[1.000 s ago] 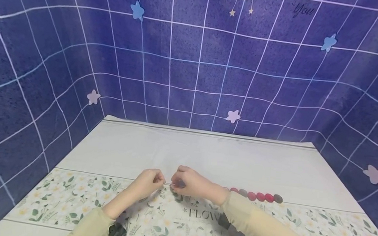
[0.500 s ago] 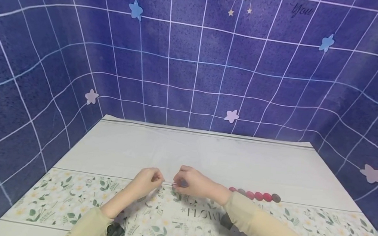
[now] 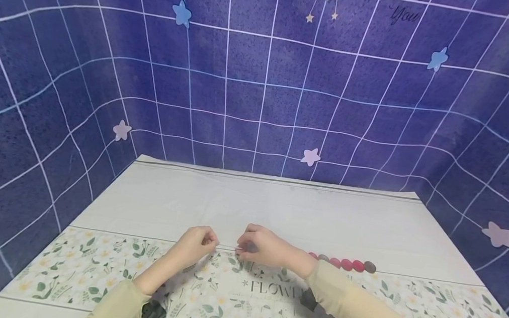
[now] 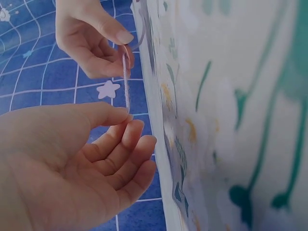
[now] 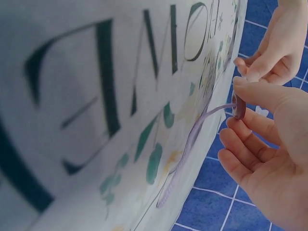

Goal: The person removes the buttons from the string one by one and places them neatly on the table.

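My left hand (image 3: pixel 197 244) pinches one end of a thin pale purple cord (image 4: pixel 126 89) between thumb and forefinger, its other fingers loosely bent. Facing it, my right hand (image 3: pixel 262 245) holds a dark red, flat round bead (image 5: pixel 238 107) between thumb and fingertips. The cord runs through the bead: one stretch spans the gap between both hands, and the tail (image 5: pixel 180 163) trails down on the tablecloth in the right wrist view. Both hands are just over the table's middle, a short gap apart. In the head view the bead is mostly hidden by the right fingers.
A row of several dark red and brown beads (image 3: pixel 347 264) lies right of centre, partly behind the right forearm. The tablecloth (image 3: pixel 214 201) is white with a floral band (image 3: pixel 104 267). A blue gridded curtain (image 3: pixel 250 103) with stars surrounds the table's back and sides.
The gap between the hands has widened a little, with more cord showing between them. My right hand has shifted slightly right and my left slightly left. Both keep their pinch.
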{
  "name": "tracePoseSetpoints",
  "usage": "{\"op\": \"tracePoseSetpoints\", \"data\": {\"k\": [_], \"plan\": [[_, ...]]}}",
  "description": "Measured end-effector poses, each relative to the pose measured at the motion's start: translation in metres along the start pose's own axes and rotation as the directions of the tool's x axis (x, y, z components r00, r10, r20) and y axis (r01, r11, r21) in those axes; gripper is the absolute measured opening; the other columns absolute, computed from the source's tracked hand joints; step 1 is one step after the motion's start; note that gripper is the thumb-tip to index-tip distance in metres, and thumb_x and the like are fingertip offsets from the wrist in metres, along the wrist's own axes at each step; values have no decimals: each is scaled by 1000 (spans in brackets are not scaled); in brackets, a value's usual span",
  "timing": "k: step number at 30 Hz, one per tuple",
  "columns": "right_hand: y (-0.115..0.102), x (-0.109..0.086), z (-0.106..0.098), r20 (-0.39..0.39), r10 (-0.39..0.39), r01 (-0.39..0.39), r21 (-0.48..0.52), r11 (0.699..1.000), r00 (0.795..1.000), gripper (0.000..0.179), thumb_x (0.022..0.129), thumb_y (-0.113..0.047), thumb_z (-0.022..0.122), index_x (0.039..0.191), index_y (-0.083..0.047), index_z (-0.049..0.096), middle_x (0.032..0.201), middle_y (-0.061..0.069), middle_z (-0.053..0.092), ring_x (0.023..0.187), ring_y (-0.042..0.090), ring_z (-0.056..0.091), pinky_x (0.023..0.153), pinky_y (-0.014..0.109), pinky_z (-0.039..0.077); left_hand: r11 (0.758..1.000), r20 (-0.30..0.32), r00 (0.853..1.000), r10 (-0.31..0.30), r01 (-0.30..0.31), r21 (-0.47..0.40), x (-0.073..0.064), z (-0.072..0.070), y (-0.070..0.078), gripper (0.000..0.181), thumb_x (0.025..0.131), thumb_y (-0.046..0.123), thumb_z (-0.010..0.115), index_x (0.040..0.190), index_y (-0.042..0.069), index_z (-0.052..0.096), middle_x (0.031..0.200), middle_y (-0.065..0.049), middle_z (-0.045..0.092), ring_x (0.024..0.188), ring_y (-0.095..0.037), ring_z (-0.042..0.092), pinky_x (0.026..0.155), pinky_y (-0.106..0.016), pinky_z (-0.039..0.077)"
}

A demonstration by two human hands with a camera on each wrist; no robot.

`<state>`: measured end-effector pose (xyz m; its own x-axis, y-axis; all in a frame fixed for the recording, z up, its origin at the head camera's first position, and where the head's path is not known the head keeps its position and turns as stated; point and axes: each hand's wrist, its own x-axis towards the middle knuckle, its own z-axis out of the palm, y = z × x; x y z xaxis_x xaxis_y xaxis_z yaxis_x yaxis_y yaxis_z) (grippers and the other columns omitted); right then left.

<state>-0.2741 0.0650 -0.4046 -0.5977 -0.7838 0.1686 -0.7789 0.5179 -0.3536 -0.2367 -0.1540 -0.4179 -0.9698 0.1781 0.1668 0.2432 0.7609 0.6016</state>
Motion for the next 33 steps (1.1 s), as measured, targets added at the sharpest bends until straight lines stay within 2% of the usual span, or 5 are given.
{"op": "tracePoseSetpoints", "data": {"k": [16, 33], "plan": [[11, -11, -3, -24, -12, 13, 15, 1000, 1000, 21, 86, -22, 67, 102, -8, 68, 90, -2, 59, 85, 7, 58, 86, 23, 49, 1000, -8, 1000, -15, 16, 21, -1, 0, 2, 5, 87, 13, 62, 83, 10, 63, 67, 5, 54, 62, -7, 48, 60, -21, 44], [15, -23, -8, 3, 30, -30, 14, 999, 1000, 24, 85, -22, 68, 105, -8, 68, 91, -3, 59, 86, 6, 58, 88, 24, 49, 1000, -18, 1000, -22, 22, 18, -1, 1, 0, 6, 87, 12, 62, 82, 10, 62, 65, 5, 53, 60, -8, 47, 57, -20, 43]]}}
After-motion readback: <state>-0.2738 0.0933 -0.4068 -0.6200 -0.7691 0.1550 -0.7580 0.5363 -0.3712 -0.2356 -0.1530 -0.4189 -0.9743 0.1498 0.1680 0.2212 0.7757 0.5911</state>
